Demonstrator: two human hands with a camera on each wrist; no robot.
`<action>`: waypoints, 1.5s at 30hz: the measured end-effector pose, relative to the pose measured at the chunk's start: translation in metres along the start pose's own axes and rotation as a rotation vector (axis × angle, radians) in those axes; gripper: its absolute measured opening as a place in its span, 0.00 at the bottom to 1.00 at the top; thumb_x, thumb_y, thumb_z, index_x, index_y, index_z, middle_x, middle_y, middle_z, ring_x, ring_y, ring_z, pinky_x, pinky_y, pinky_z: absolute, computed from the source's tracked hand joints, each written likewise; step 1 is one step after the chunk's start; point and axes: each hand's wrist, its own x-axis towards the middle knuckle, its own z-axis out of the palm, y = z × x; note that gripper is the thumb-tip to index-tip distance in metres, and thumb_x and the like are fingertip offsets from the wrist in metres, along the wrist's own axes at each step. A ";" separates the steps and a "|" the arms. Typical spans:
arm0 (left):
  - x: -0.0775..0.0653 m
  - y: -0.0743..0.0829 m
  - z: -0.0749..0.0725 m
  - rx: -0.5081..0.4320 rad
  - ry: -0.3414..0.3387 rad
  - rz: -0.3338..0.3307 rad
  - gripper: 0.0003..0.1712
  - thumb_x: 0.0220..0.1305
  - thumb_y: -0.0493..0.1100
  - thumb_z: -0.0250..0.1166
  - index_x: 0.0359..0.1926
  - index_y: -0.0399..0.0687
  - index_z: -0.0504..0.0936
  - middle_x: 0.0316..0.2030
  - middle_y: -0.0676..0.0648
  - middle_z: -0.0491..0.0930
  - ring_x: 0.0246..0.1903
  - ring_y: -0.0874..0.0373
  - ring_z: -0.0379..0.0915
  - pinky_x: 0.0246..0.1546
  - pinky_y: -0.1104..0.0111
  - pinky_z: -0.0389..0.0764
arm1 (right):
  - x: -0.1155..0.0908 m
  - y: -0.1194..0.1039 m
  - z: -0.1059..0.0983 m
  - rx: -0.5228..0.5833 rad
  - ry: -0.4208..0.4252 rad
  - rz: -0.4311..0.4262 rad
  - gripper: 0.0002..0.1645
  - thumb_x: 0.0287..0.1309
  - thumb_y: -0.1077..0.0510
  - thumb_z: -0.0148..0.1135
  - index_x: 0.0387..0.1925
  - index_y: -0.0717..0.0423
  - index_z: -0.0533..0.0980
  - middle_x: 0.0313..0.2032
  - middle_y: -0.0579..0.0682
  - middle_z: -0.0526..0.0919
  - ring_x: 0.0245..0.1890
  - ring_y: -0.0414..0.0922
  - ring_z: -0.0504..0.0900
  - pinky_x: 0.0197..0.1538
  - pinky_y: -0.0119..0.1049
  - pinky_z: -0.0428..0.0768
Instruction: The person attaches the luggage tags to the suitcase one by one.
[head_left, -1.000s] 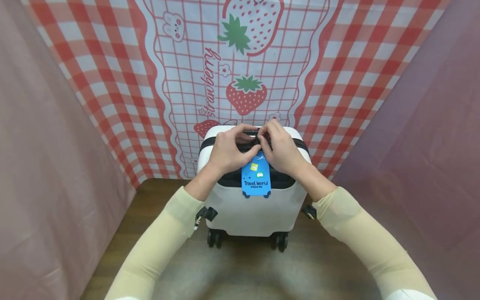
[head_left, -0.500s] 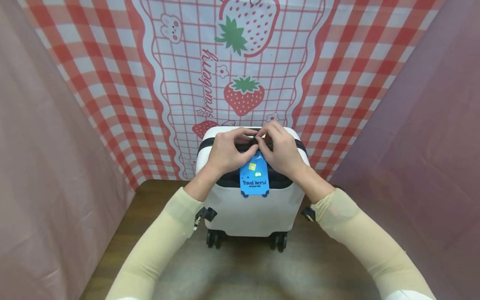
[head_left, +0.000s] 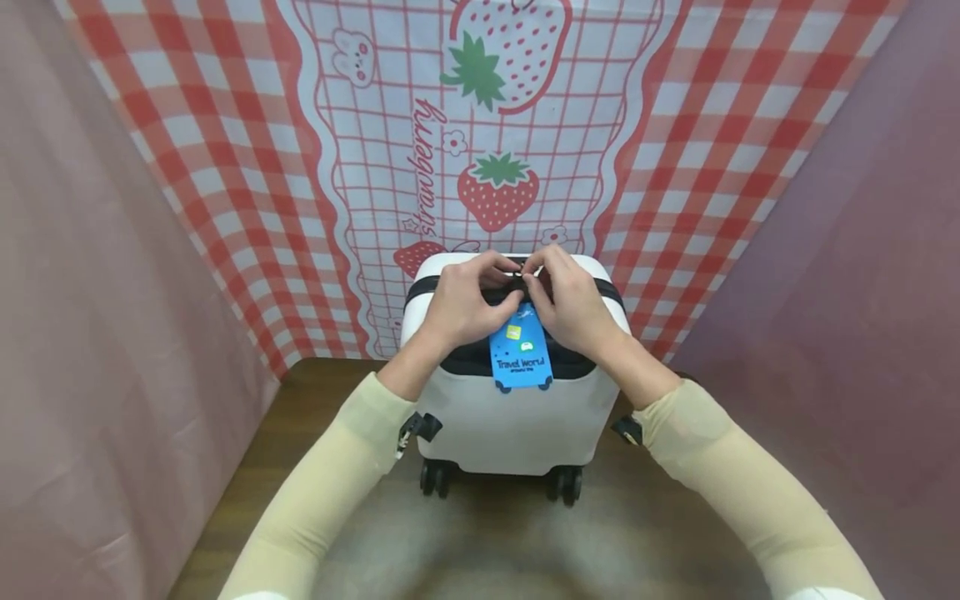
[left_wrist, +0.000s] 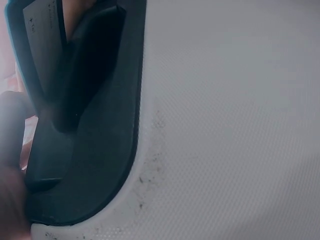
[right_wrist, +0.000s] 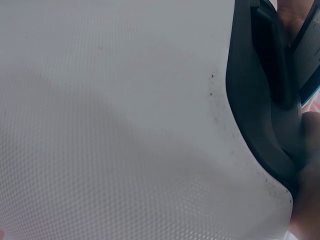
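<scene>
A white suitcase point(head_left: 517, 429) stands upright on the floor, and a blue luggage tag point(head_left: 522, 358) printed "Travel World" hangs over its black front recess point(head_left: 465, 360). At the top handle, my left hand point(head_left: 461, 304) and right hand point(head_left: 573, 304) meet above the tag. Fingers and thumbs of both pinch the tag's thin dark strap; its ends are mostly hidden behind them. The left wrist view shows the suitcase shell point(left_wrist: 230, 120) and the tag's back point(left_wrist: 42, 45) at upper left. In the right wrist view, part of the tag point(right_wrist: 309, 55) shows at the right edge.
A red-checked strawberry cloth point(head_left: 480, 125) hangs directly behind the suitcase. Pink curtains point(head_left: 112, 333) close in both sides. Black wheels point(head_left: 566, 483) rest on the brown wooden floor point(head_left: 300, 442).
Both hands stay at the handle, with small finger movements on the strap. The luggage tag has tilted slightly. The head view has shifted a little.
</scene>
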 end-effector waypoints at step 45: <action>0.002 0.000 -0.001 -0.002 -0.012 0.016 0.09 0.67 0.38 0.70 0.47 0.41 0.83 0.46 0.41 0.92 0.48 0.50 0.91 0.54 0.60 0.89 | -0.001 0.008 -0.003 0.165 -0.044 0.014 0.06 0.72 0.68 0.63 0.46 0.64 0.74 0.45 0.57 0.85 0.45 0.49 0.86 0.53 0.38 0.86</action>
